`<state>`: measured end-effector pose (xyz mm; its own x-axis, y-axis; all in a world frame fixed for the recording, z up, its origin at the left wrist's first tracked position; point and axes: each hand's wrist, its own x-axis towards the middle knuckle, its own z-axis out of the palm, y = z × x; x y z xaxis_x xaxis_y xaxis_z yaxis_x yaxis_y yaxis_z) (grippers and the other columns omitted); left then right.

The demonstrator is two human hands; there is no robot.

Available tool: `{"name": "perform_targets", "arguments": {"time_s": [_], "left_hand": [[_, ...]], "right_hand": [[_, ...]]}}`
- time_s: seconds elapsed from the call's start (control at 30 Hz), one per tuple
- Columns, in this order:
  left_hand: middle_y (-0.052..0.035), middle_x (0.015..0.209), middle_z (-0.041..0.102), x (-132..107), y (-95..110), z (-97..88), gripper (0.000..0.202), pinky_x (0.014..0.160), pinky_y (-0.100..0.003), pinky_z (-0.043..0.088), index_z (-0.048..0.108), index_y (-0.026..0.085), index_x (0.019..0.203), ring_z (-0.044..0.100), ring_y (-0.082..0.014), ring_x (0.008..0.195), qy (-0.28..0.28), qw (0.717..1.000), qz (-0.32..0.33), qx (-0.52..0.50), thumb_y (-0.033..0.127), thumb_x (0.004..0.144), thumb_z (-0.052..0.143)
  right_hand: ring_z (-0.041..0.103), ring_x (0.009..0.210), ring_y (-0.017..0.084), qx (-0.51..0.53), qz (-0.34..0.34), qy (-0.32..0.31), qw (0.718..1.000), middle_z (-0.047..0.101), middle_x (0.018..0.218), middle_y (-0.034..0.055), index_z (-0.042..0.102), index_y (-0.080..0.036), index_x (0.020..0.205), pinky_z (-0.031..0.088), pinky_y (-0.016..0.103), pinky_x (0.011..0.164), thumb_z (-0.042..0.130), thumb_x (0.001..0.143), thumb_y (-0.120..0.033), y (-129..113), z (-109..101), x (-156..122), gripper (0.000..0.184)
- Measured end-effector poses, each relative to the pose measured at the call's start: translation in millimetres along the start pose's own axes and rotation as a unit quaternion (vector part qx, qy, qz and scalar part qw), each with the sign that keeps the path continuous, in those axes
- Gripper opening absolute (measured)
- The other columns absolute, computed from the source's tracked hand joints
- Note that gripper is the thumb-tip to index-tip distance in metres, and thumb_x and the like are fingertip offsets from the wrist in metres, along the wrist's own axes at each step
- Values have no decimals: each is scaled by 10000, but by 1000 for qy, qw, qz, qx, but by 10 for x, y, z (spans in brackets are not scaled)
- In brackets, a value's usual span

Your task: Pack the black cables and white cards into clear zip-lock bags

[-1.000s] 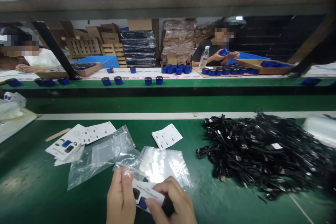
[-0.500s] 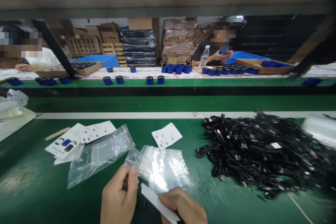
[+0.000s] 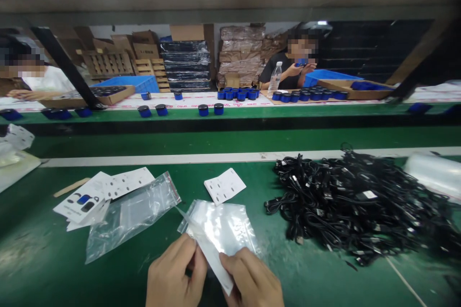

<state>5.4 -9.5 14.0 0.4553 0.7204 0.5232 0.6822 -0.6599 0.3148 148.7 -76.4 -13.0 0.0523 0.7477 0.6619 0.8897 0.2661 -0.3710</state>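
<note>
My left hand point(image 3: 176, 271) is closed, thumb and fingers pinching a small clear plastic bag point(image 3: 190, 223). In my right hand point(image 3: 252, 276) is a folded white leaflet point(image 3: 220, 268), tilted and seen nearly edge-on. The leaflet's far end meets the bag; whether it is inside the bag's mouth I cannot tell. Just beyond my hands lies a stack of clear plastic bags point(image 3: 230, 230), with a small pile of printed white leaflets point(image 3: 225, 185) behind it. To the left, a larger clear zip bag point(image 3: 133, 216) partly covers more leaflets point(image 3: 79, 201).
A heap of black cables point(image 3: 334, 201) spreads over the right side, beside a clear plastic roll point(image 3: 432, 175). A thin wooden stick point(image 3: 71, 187) lies at left. Blue round items point(image 3: 237, 93) and a bottle point(image 3: 275, 76) stand across the bench. Two people sit there.
My hands have come closer together, bringing the leaflet up to the small bag. The left hand has shifted right. The view has turned slightly.
</note>
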Motion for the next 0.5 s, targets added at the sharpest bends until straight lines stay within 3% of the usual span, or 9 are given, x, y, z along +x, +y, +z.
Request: {"name": "perform_targets", "arguments": {"time_s": [0.1,0.3,0.4,0.5], "left_hand": [[20,559,556,-26,78,47,293,501,-211,395,506,213,617,561,-121,510,-20,999,29,19,183,892,407],[24,584,552,-29,62,49,261,479,-197,418,474,229,630,592,-126,543,-40,995,73,47,190,877,400],[16,632,558,4,18,14,205,472,-188,441,491,228,678,612,-126,560,-55,992,110,42,176,857,405],[11,645,573,13,16,4,205,466,-189,450,497,235,687,625,-130,564,-66,991,114,30,183,866,411]], "right_hand": [[598,495,158,3,29,-46,999,607,648,35,651,-186,893,480,214,464,435,831,-105,13,-4,8,239],[666,596,142,170,73,-102,977,686,784,28,616,-202,1054,512,182,552,433,888,-157,34,-84,16,251],[650,596,133,187,103,-90,973,658,730,-3,613,-221,908,507,178,571,526,838,-143,49,-144,37,136],[642,669,152,189,140,-45,971,654,813,12,582,-225,974,522,205,616,578,758,-111,60,-171,78,244]]}}
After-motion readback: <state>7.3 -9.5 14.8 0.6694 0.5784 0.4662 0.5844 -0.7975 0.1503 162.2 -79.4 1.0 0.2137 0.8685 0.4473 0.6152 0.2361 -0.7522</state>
